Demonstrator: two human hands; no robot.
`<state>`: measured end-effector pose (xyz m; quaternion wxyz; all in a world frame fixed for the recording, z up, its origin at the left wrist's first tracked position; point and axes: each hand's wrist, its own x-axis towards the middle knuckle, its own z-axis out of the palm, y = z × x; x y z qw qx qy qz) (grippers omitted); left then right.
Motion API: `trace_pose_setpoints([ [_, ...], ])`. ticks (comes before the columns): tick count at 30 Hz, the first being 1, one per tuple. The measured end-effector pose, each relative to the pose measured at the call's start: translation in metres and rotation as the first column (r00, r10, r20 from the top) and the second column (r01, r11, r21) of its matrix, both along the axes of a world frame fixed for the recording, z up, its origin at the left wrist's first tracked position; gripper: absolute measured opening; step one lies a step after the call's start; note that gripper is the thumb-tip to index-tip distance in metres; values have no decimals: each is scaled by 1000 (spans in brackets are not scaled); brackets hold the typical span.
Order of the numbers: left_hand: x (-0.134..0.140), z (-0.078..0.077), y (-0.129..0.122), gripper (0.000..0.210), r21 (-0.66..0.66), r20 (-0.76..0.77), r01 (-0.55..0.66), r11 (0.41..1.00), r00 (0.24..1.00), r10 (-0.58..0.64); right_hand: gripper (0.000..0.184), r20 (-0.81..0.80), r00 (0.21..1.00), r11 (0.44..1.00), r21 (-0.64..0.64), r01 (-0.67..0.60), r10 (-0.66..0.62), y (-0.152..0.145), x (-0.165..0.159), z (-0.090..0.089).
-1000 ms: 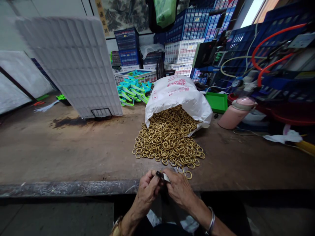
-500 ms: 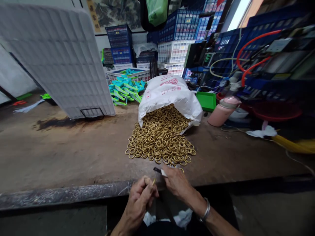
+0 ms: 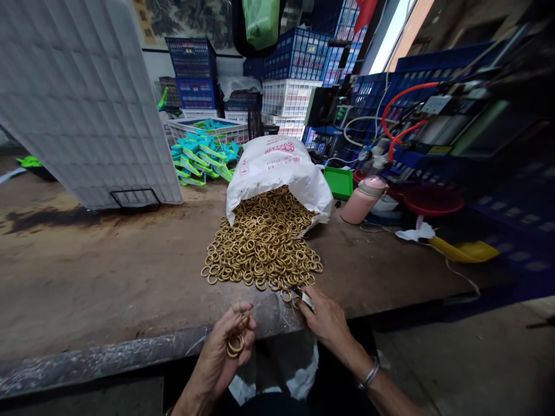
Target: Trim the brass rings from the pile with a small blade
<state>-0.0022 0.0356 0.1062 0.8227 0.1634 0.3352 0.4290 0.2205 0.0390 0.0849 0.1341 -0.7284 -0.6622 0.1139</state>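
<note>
Brass-coloured rings lie heaped at the mouth of a white woven sack with red print. Turned palm up just off the table's front edge, my left hand has its fingers curled round a couple of brass rings. My right hand is closed on a small tool with a white grip and a dark narrow tip; its exact kind cannot be made out. The tip reaches the loose rings at the pile's near edge.
A ribbed white panel stands on the left. Green and turquoise plastic pieces are behind it. To the right are a green tray, a pink bottle and a red bowl. Stacked crates fill the back.
The left hand has moved left and rolled palm up, so rings in it now show. My right hand has brought the tool's tip to the pile's near edge. The view has shifted right.
</note>
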Motion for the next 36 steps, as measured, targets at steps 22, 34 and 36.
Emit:
trace_pose_setpoints([
  [22,18,-14,5,16,687,-631,250,682,671,389,14,-837,543,988,-135,-79,-71,25,-69,21],
  [34,24,-11,5,27,222,-342,73,972,940,8,28,-920,355,946,-249,-206,-164,21,-75,16],
  [36,24,-10,5,29,229,-344,81,970,939,3,25,-906,413,967,-183,-175,-97,22,-76,12],
])
